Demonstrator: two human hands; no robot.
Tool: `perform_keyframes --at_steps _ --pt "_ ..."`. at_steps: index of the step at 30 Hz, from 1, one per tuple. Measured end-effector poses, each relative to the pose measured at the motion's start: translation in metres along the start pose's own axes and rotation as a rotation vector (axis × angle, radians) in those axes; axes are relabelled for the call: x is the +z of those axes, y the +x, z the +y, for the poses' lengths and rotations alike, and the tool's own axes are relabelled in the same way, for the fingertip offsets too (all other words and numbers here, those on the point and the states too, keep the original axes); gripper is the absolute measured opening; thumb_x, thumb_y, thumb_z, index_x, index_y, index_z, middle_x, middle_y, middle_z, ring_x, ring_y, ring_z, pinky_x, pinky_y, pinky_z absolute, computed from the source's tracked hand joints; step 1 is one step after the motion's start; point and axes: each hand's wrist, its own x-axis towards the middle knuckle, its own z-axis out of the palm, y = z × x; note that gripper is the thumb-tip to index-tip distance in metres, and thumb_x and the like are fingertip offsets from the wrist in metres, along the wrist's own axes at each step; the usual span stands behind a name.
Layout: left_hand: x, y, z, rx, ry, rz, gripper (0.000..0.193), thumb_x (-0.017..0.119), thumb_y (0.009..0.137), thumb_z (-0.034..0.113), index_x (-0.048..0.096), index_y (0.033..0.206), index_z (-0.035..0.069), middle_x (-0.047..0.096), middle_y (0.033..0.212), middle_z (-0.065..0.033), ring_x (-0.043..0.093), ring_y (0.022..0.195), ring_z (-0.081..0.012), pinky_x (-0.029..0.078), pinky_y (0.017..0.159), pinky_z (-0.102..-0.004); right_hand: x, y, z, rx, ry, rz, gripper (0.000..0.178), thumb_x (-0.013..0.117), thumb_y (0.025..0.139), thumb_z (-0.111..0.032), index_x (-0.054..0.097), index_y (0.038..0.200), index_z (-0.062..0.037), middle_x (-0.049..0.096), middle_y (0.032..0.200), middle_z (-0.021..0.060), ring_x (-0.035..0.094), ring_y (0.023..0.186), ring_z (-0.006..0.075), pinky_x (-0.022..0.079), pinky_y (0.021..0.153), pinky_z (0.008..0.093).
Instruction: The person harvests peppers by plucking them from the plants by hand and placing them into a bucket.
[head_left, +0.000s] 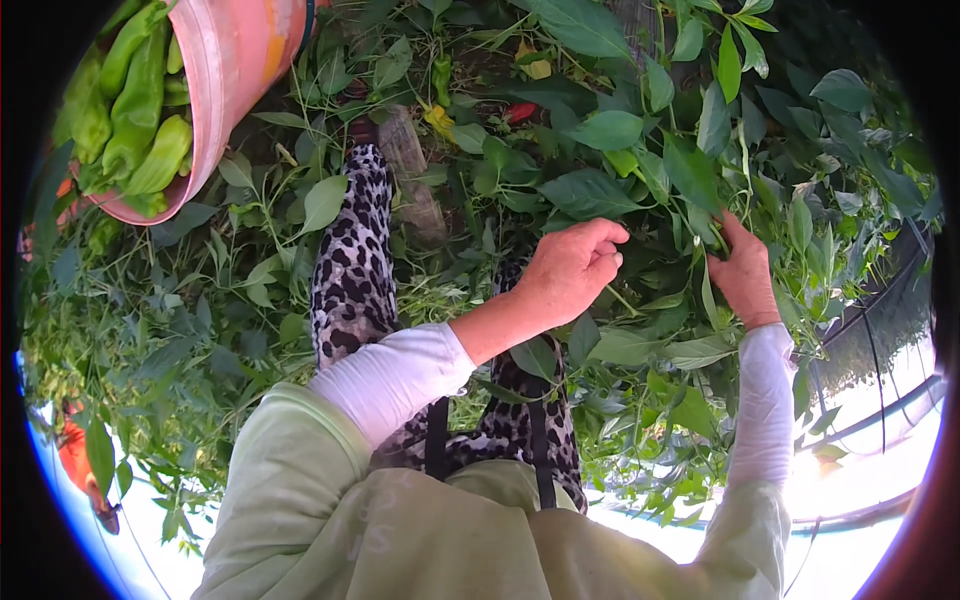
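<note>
My left hand (570, 268) is held over the pepper plants, its fingers curled in and the thumb drawn toward the forefinger. Whether anything is pinched there is hidden. To its right, my right hand (745, 272) reaches into the leaves, with thumb and fingers closed round a green plant stem (718, 236). Broad pepper leaves (690, 172) hang just beyond both hands and partly cover the right fingertips. At the far left, a pink bucket (215, 85) lies tilted, its mouth facing left and holding several long green peppers (135, 105).
My legs in spotted trousers (355, 250) stand among the plants. Beyond them are a piece of wood (412, 170), a red pepper (521, 112) and a small green pepper (441, 78). Dark hoops and cords (880, 300) curve along the right. Someone's orange clothing (75, 450) shows at the lower left.
</note>
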Motion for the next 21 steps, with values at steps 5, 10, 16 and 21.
perform_keyframes --at_steps 5,10,16,21 --pt "0.001 0.002 0.002 -0.034 -0.050 0.008 0.027 0.059 0.087 0.009 0.059 0.112 0.002 0.065 0.096 -0.0093 0.062 0.079 -0.0130 0.051 0.074 -0.0284 -0.033 -0.035 -0.005 0.001 0.546 0.009 0.040 0.060 0.071 0.009 0.059 0.110 0.0009 0.065 0.093 0.0022 0.058 0.086 0.0087 0.047 0.080 0.0228" --pt "0.005 0.002 0.001 -0.039 -0.073 0.009 0.031 0.062 0.084 0.006 0.057 0.114 0.002 0.064 0.092 -0.0092 0.061 0.075 -0.0135 0.051 0.071 -0.0281 -0.047 -0.057 -0.009 -0.025 0.501 0.006 0.035 0.072 0.071 -0.001 0.058 0.103 -0.0023 0.063 0.092 0.0000 0.056 0.082 0.0066 0.046 0.074 0.0222" --pt "0.009 0.004 0.000 0.096 0.016 -0.059 0.044 0.066 0.080 0.001 0.052 0.121 0.004 0.061 0.100 -0.0102 0.062 0.077 -0.0180 0.052 0.072 -0.0314 -0.039 -0.071 -0.009 0.096 0.768 -0.017 0.040 0.076 0.070 -0.008 0.055 0.103 -0.0055 0.060 0.088 -0.0025 0.055 0.080 0.0065 0.044 0.073 0.0204" --pt "0.011 0.000 0.010 0.388 0.093 -0.208 0.068 0.065 0.079 0.001 0.037 0.140 0.011 0.047 0.132 -0.0120 0.052 0.116 -0.0263 0.045 0.096 -0.0347 -0.037 -0.090 -0.042 0.151 0.942 -0.215 0.037 0.073 0.070 -0.005 0.051 0.099 -0.0059 0.059 0.098 0.0044 0.056 0.085 0.0097 0.046 0.074 0.0237"
